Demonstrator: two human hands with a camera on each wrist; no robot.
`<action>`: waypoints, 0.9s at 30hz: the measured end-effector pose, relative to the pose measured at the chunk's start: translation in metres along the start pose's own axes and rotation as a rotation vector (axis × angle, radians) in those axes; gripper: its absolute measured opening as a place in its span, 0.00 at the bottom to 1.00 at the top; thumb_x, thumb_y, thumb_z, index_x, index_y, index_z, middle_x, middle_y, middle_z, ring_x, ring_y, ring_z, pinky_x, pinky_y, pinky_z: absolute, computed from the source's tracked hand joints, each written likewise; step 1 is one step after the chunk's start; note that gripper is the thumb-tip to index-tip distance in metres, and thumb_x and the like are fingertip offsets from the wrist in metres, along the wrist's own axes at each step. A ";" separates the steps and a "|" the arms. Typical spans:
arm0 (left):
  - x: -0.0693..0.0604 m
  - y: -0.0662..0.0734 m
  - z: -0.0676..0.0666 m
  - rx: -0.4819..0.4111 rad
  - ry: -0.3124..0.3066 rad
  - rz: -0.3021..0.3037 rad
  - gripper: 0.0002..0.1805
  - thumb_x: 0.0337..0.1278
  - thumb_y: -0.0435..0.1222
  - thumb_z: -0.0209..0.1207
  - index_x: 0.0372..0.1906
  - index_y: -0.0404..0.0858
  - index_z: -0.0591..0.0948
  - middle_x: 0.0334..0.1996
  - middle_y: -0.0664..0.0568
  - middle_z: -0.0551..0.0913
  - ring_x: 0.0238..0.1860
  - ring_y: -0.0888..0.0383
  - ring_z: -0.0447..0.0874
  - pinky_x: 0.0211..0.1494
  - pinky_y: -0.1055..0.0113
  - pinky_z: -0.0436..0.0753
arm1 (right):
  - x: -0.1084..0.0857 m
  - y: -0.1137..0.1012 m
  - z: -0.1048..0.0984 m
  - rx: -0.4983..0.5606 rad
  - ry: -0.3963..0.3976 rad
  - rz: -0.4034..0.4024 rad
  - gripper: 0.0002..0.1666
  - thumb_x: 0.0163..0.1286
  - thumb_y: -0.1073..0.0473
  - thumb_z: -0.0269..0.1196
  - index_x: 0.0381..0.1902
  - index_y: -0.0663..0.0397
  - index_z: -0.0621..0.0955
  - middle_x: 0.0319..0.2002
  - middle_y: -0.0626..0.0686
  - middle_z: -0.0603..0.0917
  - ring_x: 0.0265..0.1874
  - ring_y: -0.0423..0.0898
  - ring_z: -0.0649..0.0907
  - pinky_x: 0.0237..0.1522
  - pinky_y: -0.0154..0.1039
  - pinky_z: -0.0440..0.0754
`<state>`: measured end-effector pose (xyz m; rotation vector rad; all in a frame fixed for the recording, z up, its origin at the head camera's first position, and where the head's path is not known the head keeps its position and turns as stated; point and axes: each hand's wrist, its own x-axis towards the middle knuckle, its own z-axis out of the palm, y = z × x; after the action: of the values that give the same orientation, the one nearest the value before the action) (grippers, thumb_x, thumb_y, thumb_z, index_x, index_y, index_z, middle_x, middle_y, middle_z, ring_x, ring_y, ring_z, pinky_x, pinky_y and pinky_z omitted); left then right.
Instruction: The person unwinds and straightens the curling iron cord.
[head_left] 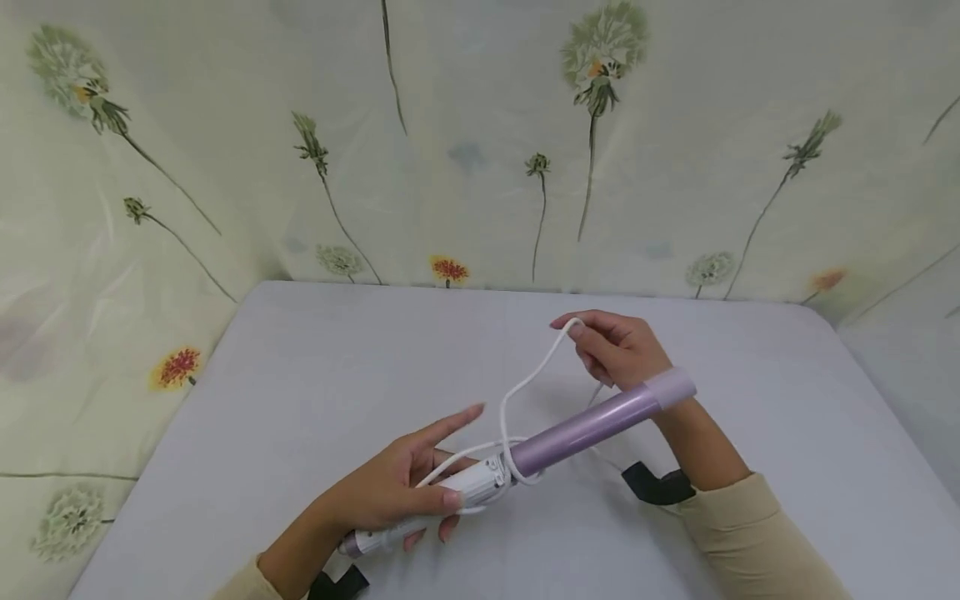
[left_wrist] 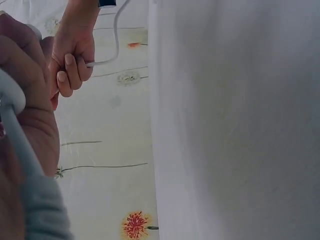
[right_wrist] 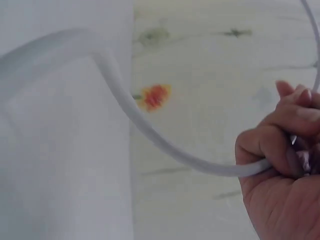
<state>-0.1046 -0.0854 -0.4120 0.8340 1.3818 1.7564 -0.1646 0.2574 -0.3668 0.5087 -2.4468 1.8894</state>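
My left hand [head_left: 393, 483] grips a curling iron by its white handle [head_left: 480, 482], thumb on top and index finger stretched out. The iron's purple barrel [head_left: 585, 433] points up to the right, in front of my right wrist. White cord [head_left: 528, 377] is looped round the handle where it meets the barrel. Up at the right, my right hand [head_left: 622, 346] pinches the cord between thumb and fingers. In the right wrist view, the cord [right_wrist: 155, 137] runs into the curled right hand [right_wrist: 275, 160]. A ribbed cord sleeve [left_wrist: 47, 210] shows close up in the left wrist view.
A white-covered table [head_left: 315, 375] lies beneath both hands. Behind it hangs a dandelion-printed cloth [head_left: 465, 108], which also covers the left side. Black wrist bands [head_left: 660, 483] are worn at both wrists. More cord trails down past the right wrist.
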 end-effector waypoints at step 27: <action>-0.033 0.019 -0.035 0.329 0.143 -0.029 0.27 0.73 0.31 0.60 0.73 0.46 0.76 0.47 0.36 0.79 0.29 0.57 0.81 0.15 0.63 0.78 | -0.047 -0.005 -0.073 -0.769 0.167 0.191 0.18 0.83 0.48 0.57 0.51 0.59 0.79 0.30 0.54 0.84 0.29 0.50 0.79 0.31 0.45 0.77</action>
<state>-0.1195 -0.1340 -0.4020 0.8672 1.8024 1.6154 -0.1321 0.3366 -0.3520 0.0779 -2.8794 0.8280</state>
